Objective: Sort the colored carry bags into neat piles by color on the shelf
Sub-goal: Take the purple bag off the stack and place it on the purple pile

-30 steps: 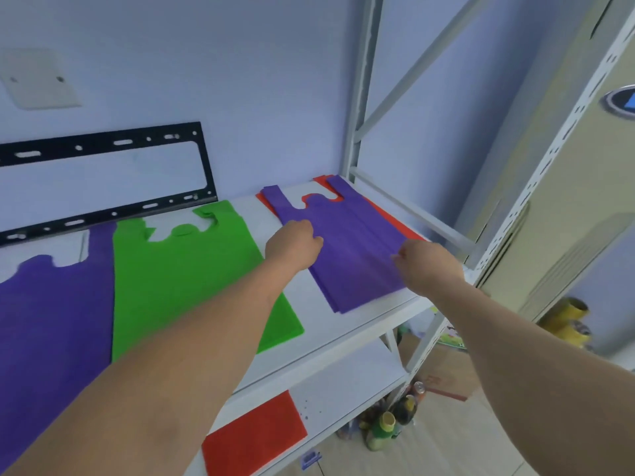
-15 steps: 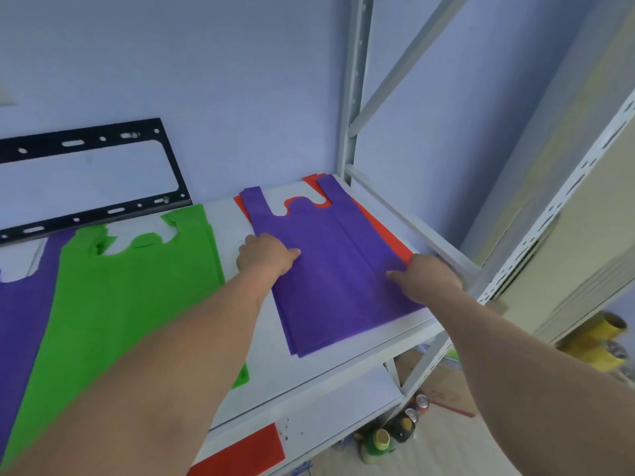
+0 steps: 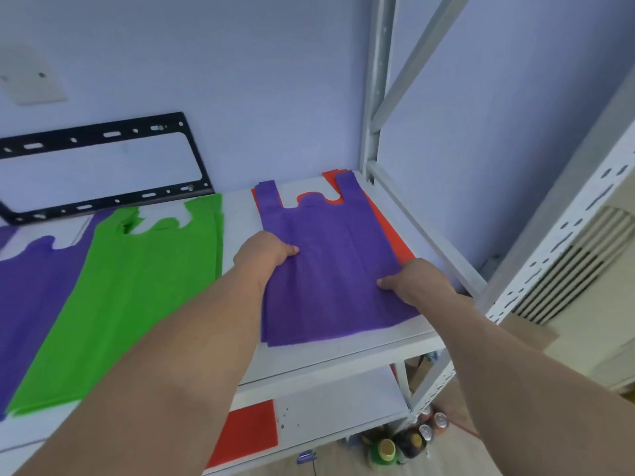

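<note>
Purple bags (image 3: 330, 269) atop red bag (image 3: 390, 231), shelf (image 3: 343, 352).

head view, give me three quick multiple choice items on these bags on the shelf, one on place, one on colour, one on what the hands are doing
1. Where does the green bag lie on the top shelf?
A. between two purple bags
B. under the red one
C. on the floor

2. What colour shows beneath the purple bag under the hands?
A. yellow
B. red
C. black

3. What are the hands doing?
A. both hang idle off the shelf
B. only one touches a bag
C. both grip the purple bag at its sides

Answers:
1 A: the purple pile at far left lies on one side, the gripped purple bag on the other.
2 B: the red bag peeks out along its right edge.
3 C: the left hand and right hand pinch its side edges.
</note>
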